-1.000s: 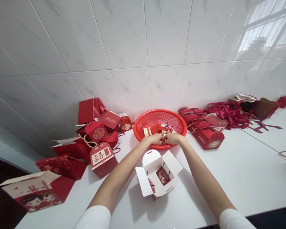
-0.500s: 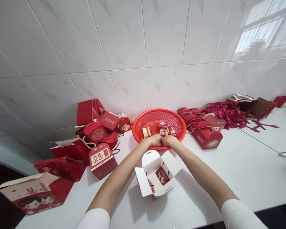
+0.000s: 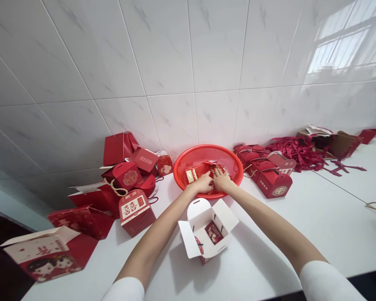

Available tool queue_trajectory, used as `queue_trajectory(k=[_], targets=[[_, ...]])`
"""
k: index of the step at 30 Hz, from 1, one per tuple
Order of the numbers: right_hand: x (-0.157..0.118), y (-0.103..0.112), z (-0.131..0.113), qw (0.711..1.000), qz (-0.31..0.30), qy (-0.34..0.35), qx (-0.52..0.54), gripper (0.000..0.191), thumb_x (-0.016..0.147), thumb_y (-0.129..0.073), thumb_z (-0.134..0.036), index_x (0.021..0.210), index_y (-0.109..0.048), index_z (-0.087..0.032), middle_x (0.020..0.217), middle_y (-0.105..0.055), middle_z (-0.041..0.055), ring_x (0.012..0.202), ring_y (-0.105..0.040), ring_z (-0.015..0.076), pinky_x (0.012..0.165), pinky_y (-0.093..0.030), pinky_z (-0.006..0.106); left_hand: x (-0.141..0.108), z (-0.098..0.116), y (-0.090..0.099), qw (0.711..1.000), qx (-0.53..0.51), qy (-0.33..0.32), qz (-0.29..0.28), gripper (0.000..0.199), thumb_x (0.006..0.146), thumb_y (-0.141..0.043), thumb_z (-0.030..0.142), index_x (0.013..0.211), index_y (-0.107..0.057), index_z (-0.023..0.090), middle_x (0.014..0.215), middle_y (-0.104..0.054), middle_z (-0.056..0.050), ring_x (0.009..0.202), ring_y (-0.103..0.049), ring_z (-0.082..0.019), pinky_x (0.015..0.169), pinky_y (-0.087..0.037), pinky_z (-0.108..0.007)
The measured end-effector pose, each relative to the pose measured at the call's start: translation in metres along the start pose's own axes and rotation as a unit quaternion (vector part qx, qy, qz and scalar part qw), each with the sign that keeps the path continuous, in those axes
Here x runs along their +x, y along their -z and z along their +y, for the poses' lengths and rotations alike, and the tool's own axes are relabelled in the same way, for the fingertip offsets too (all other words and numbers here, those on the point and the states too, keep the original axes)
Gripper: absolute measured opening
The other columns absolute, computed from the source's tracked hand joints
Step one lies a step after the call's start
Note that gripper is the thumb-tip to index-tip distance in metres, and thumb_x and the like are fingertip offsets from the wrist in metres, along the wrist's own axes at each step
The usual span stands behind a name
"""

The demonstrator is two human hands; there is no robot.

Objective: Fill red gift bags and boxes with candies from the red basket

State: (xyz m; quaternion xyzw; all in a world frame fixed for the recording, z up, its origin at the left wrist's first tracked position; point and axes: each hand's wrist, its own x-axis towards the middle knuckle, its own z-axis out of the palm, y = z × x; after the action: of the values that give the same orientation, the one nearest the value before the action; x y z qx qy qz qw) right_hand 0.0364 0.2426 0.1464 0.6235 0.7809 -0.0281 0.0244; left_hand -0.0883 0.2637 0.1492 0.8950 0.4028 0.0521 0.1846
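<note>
My right hand [image 3: 221, 179] is fanned over the packets [image 3: 191, 175] in the basket [image 3: 211, 154], left hand [image 3: 204, 182] bent just beside it; can't tell if either's actually pinching one. They look light, crinkly, kinda slippery, so I'd pinch them by the ends, gently in case the insides crumble. Count: one basket, one open box [image 3: 190, 246] in front, packets half hidden so no number, red boxes [image 3: 137, 211] both sides, too jumbled to tally.

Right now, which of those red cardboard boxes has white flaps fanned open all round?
The white-lined red cardboard box, just in front of the round red plastic basket. Its flaps spread outward all round, baring its inside; none of the others shows that.
</note>
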Motion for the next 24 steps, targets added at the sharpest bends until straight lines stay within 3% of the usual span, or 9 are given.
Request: queue_trajectory(k=[4,7,12,15,20,24], targets=[[-0.005,0.015,0.001,0.995,0.092,-0.012,0.040,0.045,0.091,-0.049,-0.018,0.133,-0.059,-0.004,0.148,-0.046,0.0275,0.136,-0.046,0.0344,0.106,-0.039,0.048,-0.003,-0.001,0.007,0.992,-0.057,0.047,0.100,0.040,0.080,-0.059,0.011,0.120,-0.064,0.014,0.139,-0.056,-0.016,0.130,-0.053,-0.029,0.111,-0.042,-0.039],[-0.008,0.027,0.006,0.983,0.169,-0.008,0.074,0.039,0.096,-0.041,-0.020,0.126,-0.063,-0.010,0.136,-0.059,0.0211,0.120,-0.059,0.0286,0.099,-0.043,0.041,-0.008,0.000,0.013,0.978,-0.093,0.071,0.174,0.048,0.088,-0.052,0.014,0.137,-0.051,0.014,0.145,-0.053,-0.015,0.134,-0.049,-0.025,0.114,-0.039,-0.038],[-0.019,0.030,0.005,0.958,0.268,0.016,0.104,0.038,0.098,-0.038,-0.016,0.123,-0.066,-0.017,0.134,-0.063,0.0134,0.124,-0.056,0.0246,0.112,-0.029,0.042,-0.014,0.002,0.018,0.930,-0.273,0.051,0.242,0.045,0.091,-0.054,0.020,0.135,-0.049,0.016,0.144,-0.053,-0.014,0.130,-0.054,-0.022,0.111,-0.043,-0.036],[-0.030,0.024,-0.002,0.942,0.316,0.059,0.096,0.039,0.095,-0.038,-0.009,0.119,-0.067,-0.018,0.130,-0.065,0.0141,0.118,-0.059,0.0263,0.114,-0.024,0.049,-0.018,0.003,0.017,0.899,-0.368,0.018,0.238,0.051,0.088,-0.056,0.016,0.138,-0.045,0.017,0.146,-0.051,-0.013,0.129,-0.055,-0.020,0.108,-0.046,-0.032],[-0.052,0.020,-0.016,0.923,0.353,0.151,0.041,0.036,0.095,-0.039,-0.007,0.117,-0.065,-0.019,0.131,-0.065,0.0119,0.115,-0.059,0.0265,0.117,-0.009,0.059,-0.040,-0.003,0.019,0.872,-0.431,0.033,0.227,0.053,0.085,-0.060,0.020,0.137,-0.049,0.019,0.143,-0.055,-0.011,0.129,-0.054,-0.022,0.103,-0.049,-0.032],[-0.070,0.030,-0.027,0.909,0.376,0.177,0.028,0.033,0.097,-0.040,-0.008,0.116,-0.064,-0.020,0.118,-0.069,0.0098,0.118,-0.055,0.0263,0.117,-0.001,0.062,-0.067,-0.010,0.030,0.853,-0.471,0.036,0.223,0.049,0.073,-0.071,0.028,0.120,-0.061,0.015,0.121,-0.068,-0.011,0.115,-0.062,-0.024,0.097,-0.052,-0.036]])
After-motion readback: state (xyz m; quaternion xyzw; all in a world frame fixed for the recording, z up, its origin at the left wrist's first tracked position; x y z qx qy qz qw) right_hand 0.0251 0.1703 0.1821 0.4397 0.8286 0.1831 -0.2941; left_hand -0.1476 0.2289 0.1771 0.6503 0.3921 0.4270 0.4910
